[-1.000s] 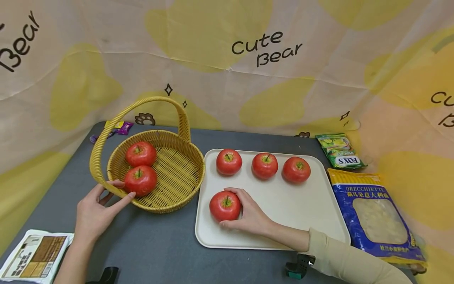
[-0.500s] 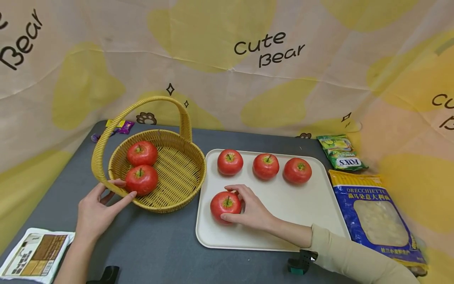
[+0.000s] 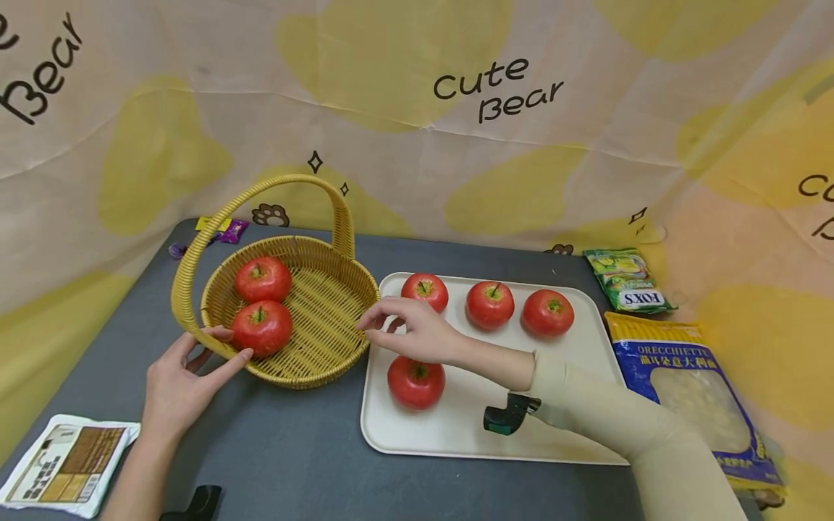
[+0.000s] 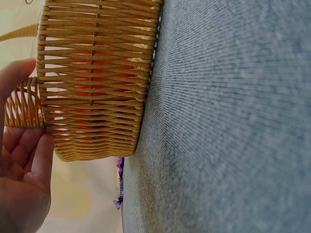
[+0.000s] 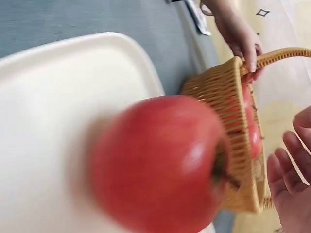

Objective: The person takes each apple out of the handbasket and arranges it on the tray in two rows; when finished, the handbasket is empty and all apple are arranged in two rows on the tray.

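A yellow wicker basket (image 3: 329, 311) stands at the left with two red apples (image 3: 262, 327) inside, at its left side. My left hand (image 3: 174, 394) pinches the base of the basket's handle between thumb and fingers, also seen from the side in the left wrist view. Over the left part of a white tray (image 3: 391, 434) hovers my right hand (image 3: 420, 329), fingers loosely bent and holding nothing, its tips close to the basket's right rim. Below it a red apple (image 3: 415, 391) sits on the tray. Three more apples (image 3: 489, 305) form a row along the tray's back, the leftmost partly covered by the hand.
To the tray's right lie a blue and yellow pasta bag (image 3: 691, 391) and a green FOX'S packet (image 3: 628, 281). A white and brown package (image 3: 68, 463) lies front left. Small purple-wrapped sweets (image 3: 233, 231) are behind the basket. A printed cloth (image 3: 391, 94) hangs behind the table.
My right hand has let go of the front apple and moved up and left toward the basket. That apple stays on the tray. My left hand keeps its hold on the basket.
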Available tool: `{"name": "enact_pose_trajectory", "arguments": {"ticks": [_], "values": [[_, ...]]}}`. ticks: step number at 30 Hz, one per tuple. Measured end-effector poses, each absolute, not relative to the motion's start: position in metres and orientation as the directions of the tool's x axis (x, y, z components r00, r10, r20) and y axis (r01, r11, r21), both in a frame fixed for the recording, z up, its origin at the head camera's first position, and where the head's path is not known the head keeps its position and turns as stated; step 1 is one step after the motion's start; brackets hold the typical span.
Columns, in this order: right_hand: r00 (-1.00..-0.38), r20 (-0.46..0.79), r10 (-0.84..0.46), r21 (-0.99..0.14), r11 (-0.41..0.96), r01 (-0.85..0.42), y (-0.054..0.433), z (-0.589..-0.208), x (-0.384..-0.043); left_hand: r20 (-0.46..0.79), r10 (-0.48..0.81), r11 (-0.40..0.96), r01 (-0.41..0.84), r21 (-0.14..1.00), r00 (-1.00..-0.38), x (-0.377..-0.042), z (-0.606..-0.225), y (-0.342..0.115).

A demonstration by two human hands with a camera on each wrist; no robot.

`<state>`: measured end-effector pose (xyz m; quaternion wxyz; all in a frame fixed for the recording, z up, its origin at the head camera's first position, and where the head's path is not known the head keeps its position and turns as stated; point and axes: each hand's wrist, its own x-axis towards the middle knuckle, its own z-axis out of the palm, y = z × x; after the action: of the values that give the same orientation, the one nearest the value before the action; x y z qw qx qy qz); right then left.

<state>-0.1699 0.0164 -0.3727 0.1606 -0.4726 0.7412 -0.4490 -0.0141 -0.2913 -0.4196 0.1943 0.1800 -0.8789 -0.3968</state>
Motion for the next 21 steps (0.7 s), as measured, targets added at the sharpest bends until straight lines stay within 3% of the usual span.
{"name": "enact_pose_trajectory", "arguments": {"ticks": [8, 13, 21], "values": [[-0.399, 0.075, -0.914, -0.824, 0.169, -0.541, -0.054, -0.364, -0.189, 0.199, -0.469, 0.625, -0.165, 0.763, -0.861, -0.015, -0.419, -0.292], [-0.317, -0.037, -0.948, -0.697, 0.251, -0.671, -0.093, -0.364, -0.201, 0.202, -0.461, 0.624, -0.153, 0.766, -0.864, -0.015, -0.418, -0.292], [-0.248, -0.140, -0.959, -0.530, 0.284, -0.799, -0.136, -0.373, -0.201, 0.206, -0.462, 0.636, -0.160, 0.755, -0.863, -0.014, -0.417, -0.291]]}}
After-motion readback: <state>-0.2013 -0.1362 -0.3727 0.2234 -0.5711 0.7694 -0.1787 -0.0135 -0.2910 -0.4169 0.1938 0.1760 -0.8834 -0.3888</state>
